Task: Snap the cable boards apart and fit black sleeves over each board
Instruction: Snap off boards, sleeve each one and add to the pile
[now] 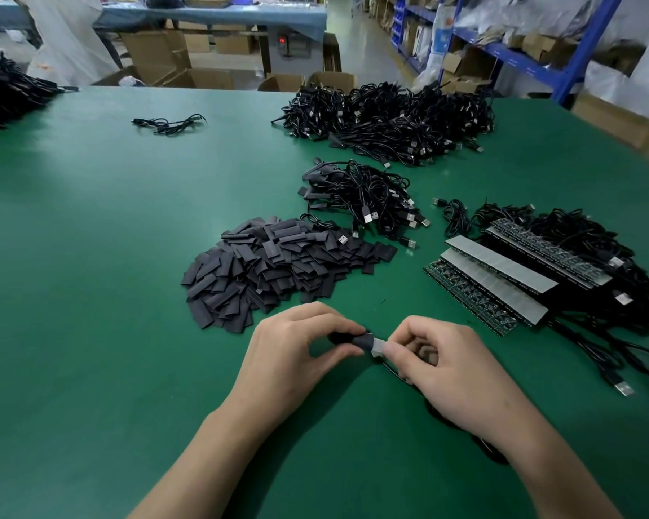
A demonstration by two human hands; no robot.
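Observation:
My left hand (296, 346) pinches a black sleeve (353, 339) between thumb and fingers, low over the green table (90, 256). My right hand (446, 365) pinches the small grey board (378, 347), whose end sits partly inside the sleeve's mouth. The board's black cable (394, 370) runs down under my right hand. A heap of loose black sleeves (270, 267) lies just beyond my hands. Strips of unsnapped boards (502, 279) with their cables lie to the right.
A small bundle of sleeved cables (364, 196) lies behind the sleeve heap, and a large cable pile (386, 118) sits farther back. One loose cable (169, 123) lies at the back left. Another dark pile (4, 91) is at the far left edge. Boxes and blue shelving (521, 58) stand beyond the table.

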